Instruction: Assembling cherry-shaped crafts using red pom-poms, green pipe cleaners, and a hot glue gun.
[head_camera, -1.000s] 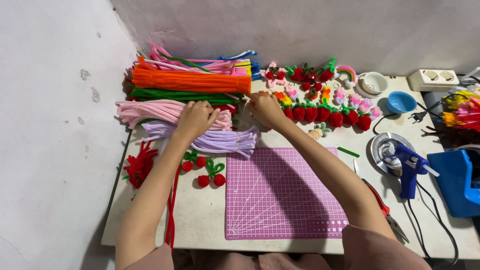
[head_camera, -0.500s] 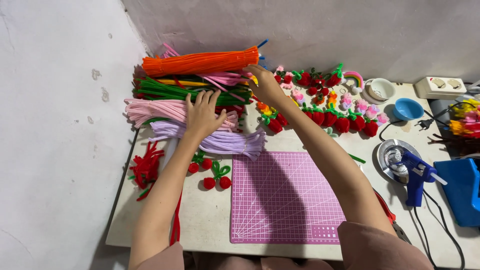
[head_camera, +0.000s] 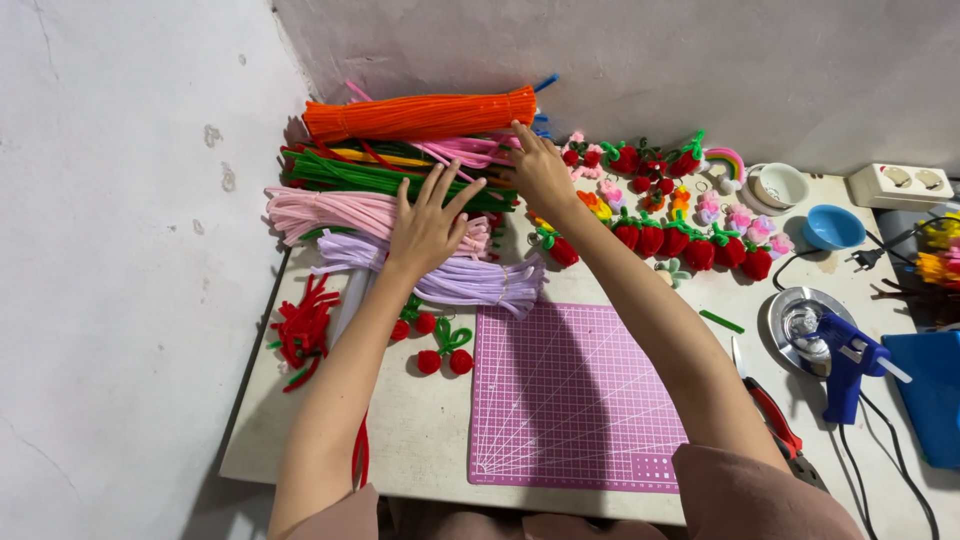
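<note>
We see even, soft daylight-like light, bright overall, no harsh glare. The arms throw a diffuse shadow on the pink cutting mat (head_camera: 575, 395), darkest down its middle. The white wall (head_camera: 120, 250) reads flat and slightly grey. The metal dish (head_camera: 800, 312) shows small highlights. Focus is sharp in the centre; the wide lens bends the table edge (head_camera: 250, 380) and softens the corners.

table (head_camera: 420, 440) | pink cutting mat (head_camera: 570, 400) | pipe-cleaner bundles (head_camera: 400, 180) | blue glue gun (head_camera: 845, 365)

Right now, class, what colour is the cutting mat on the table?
Pink, with a pale grid: the cutting mat shows in the head view.
</note>
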